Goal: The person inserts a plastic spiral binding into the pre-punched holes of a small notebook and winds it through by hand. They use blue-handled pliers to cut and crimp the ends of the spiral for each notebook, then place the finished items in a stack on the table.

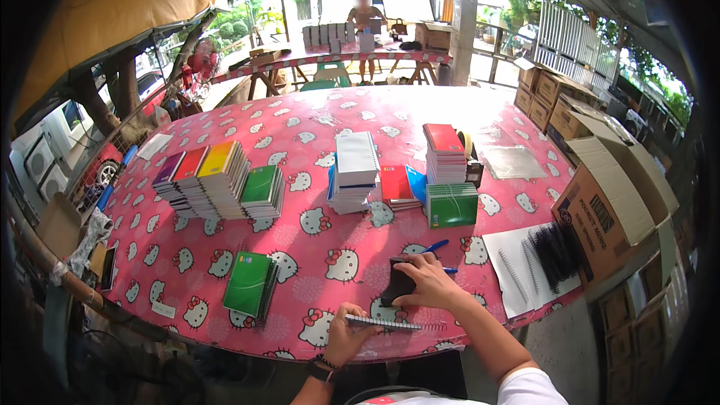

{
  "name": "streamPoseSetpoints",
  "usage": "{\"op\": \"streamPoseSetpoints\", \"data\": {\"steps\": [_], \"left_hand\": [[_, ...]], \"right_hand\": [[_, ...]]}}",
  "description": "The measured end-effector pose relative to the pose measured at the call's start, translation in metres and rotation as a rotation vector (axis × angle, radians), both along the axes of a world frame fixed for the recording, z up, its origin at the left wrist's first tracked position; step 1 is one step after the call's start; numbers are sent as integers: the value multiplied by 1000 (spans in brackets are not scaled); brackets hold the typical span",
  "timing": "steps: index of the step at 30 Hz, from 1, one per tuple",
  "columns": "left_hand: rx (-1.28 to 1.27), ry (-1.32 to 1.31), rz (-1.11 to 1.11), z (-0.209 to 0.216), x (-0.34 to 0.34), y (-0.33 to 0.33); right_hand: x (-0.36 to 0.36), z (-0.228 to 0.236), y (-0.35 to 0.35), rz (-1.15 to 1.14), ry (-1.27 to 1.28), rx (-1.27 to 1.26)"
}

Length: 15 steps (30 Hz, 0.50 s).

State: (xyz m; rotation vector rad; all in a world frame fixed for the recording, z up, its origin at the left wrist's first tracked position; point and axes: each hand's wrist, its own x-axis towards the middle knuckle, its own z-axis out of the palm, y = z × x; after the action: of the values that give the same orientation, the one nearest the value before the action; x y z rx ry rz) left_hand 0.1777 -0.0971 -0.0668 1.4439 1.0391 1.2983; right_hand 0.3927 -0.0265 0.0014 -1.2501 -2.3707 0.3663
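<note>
My left hand (349,336) grips a small notebook (381,322) edge-on near the table's front edge. A dark spiral coil (433,326) runs along its bound edge and sticks out past the right end. Just beyond it, my right hand (433,283) is closed over a black block-like object (397,285) on the table; its exact kind is unclear. Blue-handled pliers (436,246) lie behind that hand, partly hidden by it. To the left sits a short stack of green spiral notebooks (250,285).
Stacks of purple, red and yellow notebooks (219,161) stand at left, others (356,157) mid-table. Loose black coils (551,255) lie on a white sheet (510,274) at right, beside an open cardboard box (607,206). Another person (365,15) sits at a far table.
</note>
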Motion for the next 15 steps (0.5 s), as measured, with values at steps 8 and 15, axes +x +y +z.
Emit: {"op": "streamPoseSetpoints", "data": {"steps": [8,15], "left_hand": [[99,71,-60,0,3,6],[-44,-330,42,37,1,-2]], "right_hand": [[-30,6,-48,127,174,-123],[-33,14,-52,122,262,-11]]}}
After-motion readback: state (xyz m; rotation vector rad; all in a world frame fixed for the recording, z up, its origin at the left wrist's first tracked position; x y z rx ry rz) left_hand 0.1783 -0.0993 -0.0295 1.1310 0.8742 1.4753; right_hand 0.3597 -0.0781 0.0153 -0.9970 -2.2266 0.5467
